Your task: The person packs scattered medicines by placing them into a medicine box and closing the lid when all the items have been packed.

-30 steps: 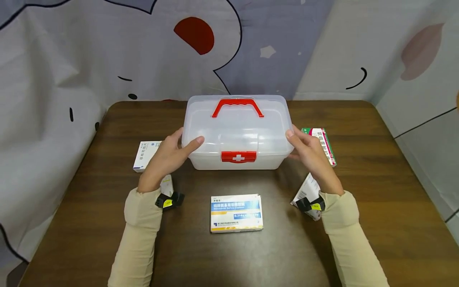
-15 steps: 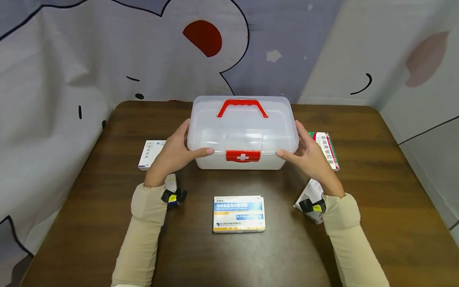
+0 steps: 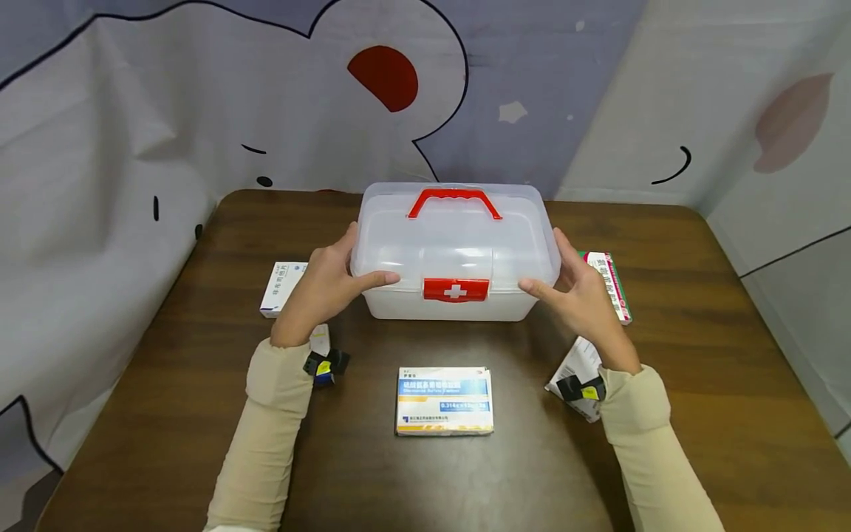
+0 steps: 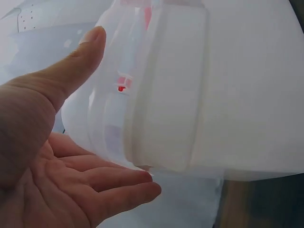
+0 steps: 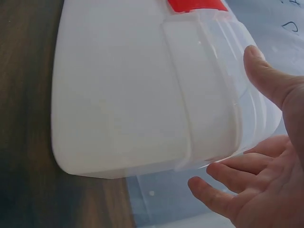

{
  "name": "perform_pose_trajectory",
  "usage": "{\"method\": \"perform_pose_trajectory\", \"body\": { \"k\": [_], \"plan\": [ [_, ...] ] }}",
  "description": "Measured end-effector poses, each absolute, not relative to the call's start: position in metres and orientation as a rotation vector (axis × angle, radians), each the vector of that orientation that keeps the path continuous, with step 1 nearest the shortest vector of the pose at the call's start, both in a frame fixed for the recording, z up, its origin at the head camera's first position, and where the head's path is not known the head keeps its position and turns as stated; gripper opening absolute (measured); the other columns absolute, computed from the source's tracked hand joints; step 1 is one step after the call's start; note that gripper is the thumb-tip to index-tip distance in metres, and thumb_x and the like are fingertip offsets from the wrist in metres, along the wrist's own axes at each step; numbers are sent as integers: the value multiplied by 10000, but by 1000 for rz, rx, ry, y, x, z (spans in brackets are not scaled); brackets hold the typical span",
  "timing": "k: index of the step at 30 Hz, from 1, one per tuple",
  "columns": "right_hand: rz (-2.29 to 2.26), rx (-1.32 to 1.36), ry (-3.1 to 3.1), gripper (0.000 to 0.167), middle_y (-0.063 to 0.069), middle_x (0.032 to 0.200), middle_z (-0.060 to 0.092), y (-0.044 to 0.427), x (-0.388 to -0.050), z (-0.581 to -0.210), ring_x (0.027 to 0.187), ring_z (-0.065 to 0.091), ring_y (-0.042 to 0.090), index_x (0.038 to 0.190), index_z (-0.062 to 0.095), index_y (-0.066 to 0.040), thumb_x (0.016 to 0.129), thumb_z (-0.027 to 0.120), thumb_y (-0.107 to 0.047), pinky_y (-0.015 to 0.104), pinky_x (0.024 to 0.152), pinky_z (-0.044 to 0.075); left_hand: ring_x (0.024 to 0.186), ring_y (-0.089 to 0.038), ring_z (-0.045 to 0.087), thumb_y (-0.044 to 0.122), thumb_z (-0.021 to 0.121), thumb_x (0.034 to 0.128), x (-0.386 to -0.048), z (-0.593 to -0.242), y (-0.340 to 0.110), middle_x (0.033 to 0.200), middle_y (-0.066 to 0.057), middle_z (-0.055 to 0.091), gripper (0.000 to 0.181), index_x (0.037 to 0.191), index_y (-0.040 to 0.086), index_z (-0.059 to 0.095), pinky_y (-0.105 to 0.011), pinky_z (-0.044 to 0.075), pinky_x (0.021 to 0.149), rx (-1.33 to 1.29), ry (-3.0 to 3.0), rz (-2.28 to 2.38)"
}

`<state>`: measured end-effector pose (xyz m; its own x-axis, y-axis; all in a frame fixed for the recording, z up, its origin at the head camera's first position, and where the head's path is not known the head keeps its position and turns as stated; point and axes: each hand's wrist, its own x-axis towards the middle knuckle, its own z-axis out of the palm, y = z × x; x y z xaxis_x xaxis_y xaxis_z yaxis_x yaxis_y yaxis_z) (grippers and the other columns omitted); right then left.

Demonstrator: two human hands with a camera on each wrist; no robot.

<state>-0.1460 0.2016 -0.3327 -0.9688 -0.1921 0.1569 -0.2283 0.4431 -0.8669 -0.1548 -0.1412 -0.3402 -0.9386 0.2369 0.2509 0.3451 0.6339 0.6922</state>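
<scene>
A white box with a clear lid (image 3: 459, 247), a red handle and a red latch (image 3: 456, 290) with a white cross stands lid-down on the table. My left hand (image 3: 326, 284) touches its left end, thumb at the front by the lid's edge. At the right end is my right hand (image 3: 581, 295), its thumb likewise in front. In the left wrist view, the left hand (image 4: 71, 137) has nearly straight fingers along the box's end (image 4: 166, 95). Fingers of the right hand (image 5: 266, 152) also stretch out, beside the box (image 5: 118, 95) in the right wrist view.
A blue-and-white medicine carton (image 3: 445, 403) lies in front of the box. Left are a white carton (image 3: 282, 287) and another (image 3: 320, 340) partly behind the wrist. Right are a green-edged carton (image 3: 608, 284) and a tilted white one (image 3: 580, 366). A patterned cloth (image 3: 518, 44) hangs behind the table.
Both thumbs have slid from the lid's upper sides down to its front edge. The head view has shifted a little, and the box sits slightly farther right relative to the front carton.
</scene>
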Motion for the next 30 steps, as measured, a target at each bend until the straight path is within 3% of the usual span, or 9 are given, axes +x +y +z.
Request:
{"method": "perform_pose_trajectory", "body": {
  "k": [7,13,18,20,23,27,30],
  "plan": [
    [1552,367,-2607,821,107,1420,384,201,-147,-321,1143,526,290,1446,245,-61,787,721,-175,162,831,463,859,-208,567,496,722,713,-157,-326,-141,1058,-44,611,719,1275,140,448,-386,534,740,-450,-2694,-1204],
    [1614,402,-2466,693,121,1332,491,207,-157,-315,1116,542,156,1409,354,-74,808,695,-124,161,888,438,864,-191,581,546,680,729,-163,-310,-141,1088,-25,611,662,1241,165,504,-367,536,754,-395,-2648,-1291],
    [1769,558,-2243,538,148,1244,560,213,-175,-314,1084,565,111,1361,433,-64,854,612,-33,174,887,448,1004,-157,587,539,586,814,-173,-294,-145,1215,-70,580,736,1371,89,413,-351,489,879,-368,-2620,-1364],
    [1792,588,-2193,489,149,1243,561,215,-181,-313,1118,550,128,1354,445,-68,883,574,-47,182,907,437,1106,-145,556,529,527,858,-177,-291,-147,1282,-80,543,735,1409,75,354,-352,444,940,-359,-2594,-1408],
    [1749,550,-2199,441,140,1258,552,217,-186,-309,1144,529,119,1350,454,-80,918,533,-117,188,924,427,1166,-146,516,492,472,903,-182,-288,-149,1292,-84,535,651,1392,71,384,-356,410,981,-365,-2553,-1458],
    [1765,444,-2197,417,67,1190,607,218,-197,-305,1027,585,105,1314,504,-91,914,554,-197,178,880,451,1025,-163,570,445,454,929,-189,-282,-153,1100,-96,626,521,1253,49,553,-314,450,901,-390,-2520,-1453],
    [1834,367,-2164,407,32,1086,652,216,-205,-296,913,601,111,1258,561,-67,887,599,-228,165,799,470,902,-192,553,426,434,942,-196,-273,-156,991,-124,606,496,1156,12,604,-313,464,815,-413,-2524,-1454]
  ]
}}
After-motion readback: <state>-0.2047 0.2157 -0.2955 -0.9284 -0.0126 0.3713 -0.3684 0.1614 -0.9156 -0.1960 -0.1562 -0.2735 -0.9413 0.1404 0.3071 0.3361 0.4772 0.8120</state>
